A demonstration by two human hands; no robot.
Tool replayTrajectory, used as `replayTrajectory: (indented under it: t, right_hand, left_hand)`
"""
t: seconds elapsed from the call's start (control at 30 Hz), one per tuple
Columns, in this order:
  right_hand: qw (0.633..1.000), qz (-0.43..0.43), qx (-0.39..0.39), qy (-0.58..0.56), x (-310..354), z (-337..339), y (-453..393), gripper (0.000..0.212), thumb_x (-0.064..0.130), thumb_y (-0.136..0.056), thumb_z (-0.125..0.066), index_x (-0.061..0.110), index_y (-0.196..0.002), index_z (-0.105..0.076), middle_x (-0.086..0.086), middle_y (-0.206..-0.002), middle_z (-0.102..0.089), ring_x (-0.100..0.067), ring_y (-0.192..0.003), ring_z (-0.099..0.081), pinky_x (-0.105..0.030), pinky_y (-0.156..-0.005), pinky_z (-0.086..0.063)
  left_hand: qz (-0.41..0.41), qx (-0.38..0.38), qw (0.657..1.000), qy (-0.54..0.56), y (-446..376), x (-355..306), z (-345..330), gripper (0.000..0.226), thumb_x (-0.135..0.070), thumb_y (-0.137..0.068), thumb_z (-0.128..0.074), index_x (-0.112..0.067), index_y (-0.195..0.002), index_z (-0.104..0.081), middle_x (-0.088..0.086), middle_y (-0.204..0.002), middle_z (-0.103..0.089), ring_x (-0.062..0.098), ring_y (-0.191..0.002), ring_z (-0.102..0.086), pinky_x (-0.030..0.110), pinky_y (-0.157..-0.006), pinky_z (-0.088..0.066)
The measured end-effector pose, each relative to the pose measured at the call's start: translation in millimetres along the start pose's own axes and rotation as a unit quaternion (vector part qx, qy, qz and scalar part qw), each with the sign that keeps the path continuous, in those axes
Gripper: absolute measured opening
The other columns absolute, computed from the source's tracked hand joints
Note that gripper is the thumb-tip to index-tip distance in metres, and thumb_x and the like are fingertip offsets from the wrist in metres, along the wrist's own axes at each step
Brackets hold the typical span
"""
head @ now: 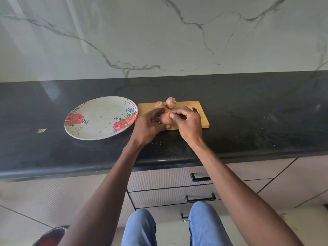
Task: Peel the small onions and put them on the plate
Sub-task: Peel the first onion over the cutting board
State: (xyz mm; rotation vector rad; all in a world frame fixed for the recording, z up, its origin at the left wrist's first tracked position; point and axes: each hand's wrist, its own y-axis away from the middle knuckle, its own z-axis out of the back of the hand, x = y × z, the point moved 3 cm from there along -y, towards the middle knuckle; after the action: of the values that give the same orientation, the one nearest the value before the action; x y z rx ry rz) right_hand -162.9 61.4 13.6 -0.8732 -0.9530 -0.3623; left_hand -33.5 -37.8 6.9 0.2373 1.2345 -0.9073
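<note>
Head view — three onions [170, 102], one plate [95, 119] — one cutting board [202, 118].

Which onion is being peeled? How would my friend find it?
Find the wooden board right of the flowered plate. Two onions sit at its far edge. The one being peeled is nearer, held in the left hand while the right hand pinches its tip.
</note>
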Motion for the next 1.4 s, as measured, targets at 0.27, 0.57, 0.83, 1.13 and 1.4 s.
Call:
replayTrajectory:
  t: [0.27, 0.57, 0.83, 1.13, 1.4]
  right_hand:
    - [0.995, 0.053, 0.037, 0.073, 7, -8, 4, 0.009, 0.002, -0.097, -0.059, -0.002, -0.089, -0.058, -0.001, -0.096, -0.056, -0.013, -0.085, -0.055, -0.013, -0.069, -0.048]
    - [0.998, -0.031, 0.055, 0.012, -1, 0, 4, 0.008, 0.012, -0.1, -0.059, 0.011, -0.098, -0.066, 0.002, -0.096, -0.066, -0.002, -0.084, -0.057, -0.007, -0.071, -0.04]
    - [0.996, -0.047, 0.081, 0.012, 3, 0, 7, 0.008, 0.012, -0.103, -0.053, 0.014, -0.099, -0.06, 0.001, -0.098, -0.063, -0.002, -0.085, -0.056, -0.003, -0.071, -0.039]
    - [0.992, -0.086, 0.078, -0.055, -4, 0, 8, 0.016, 0.013, -0.104, -0.051, 0.017, -0.093, -0.063, 0.004, -0.091, -0.066, -0.008, -0.085, -0.06, -0.031, -0.085, -0.051]
    - [0.992, -0.084, 0.076, -0.048, -4, -3, 8, 0.016, 0.014, -0.104, -0.051, 0.019, -0.092, -0.062, -0.001, -0.095, -0.07, -0.016, -0.091, -0.065, -0.04, -0.089, -0.055]
  left_hand:
    - [0.022, 0.012, 0.999, 0.02, 0, 5, 0, 0.049, -0.012, -0.08, -0.084, -0.006, -0.125, -0.066, 0.007, -0.114, -0.074, 0.019, -0.106, -0.071, 0.045, -0.1, -0.054]
    - [0.048, 0.032, 0.992, 0.109, 8, -4, 1, 0.059, -0.019, -0.077, -0.08, -0.014, -0.132, -0.059, 0.005, -0.126, -0.069, 0.021, -0.112, -0.069, 0.038, -0.101, -0.054]
    - [0.046, 0.038, 0.994, 0.093, 12, -10, -2, 0.047, -0.008, -0.085, -0.079, -0.011, -0.128, -0.062, 0.007, -0.122, -0.07, 0.018, -0.106, -0.07, 0.026, -0.094, -0.055]
    - [0.049, 0.024, 0.987, 0.149, 13, -7, 1, 0.044, 0.0, -0.087, -0.073, -0.016, -0.126, -0.06, 0.007, -0.123, -0.07, 0.023, -0.114, -0.068, 0.028, -0.097, -0.054]
    - [0.051, -0.003, 0.992, 0.111, 11, -4, 2, 0.053, -0.009, -0.083, -0.081, -0.01, -0.132, -0.059, 0.007, -0.125, -0.068, 0.019, -0.11, -0.069, 0.028, -0.092, -0.056]
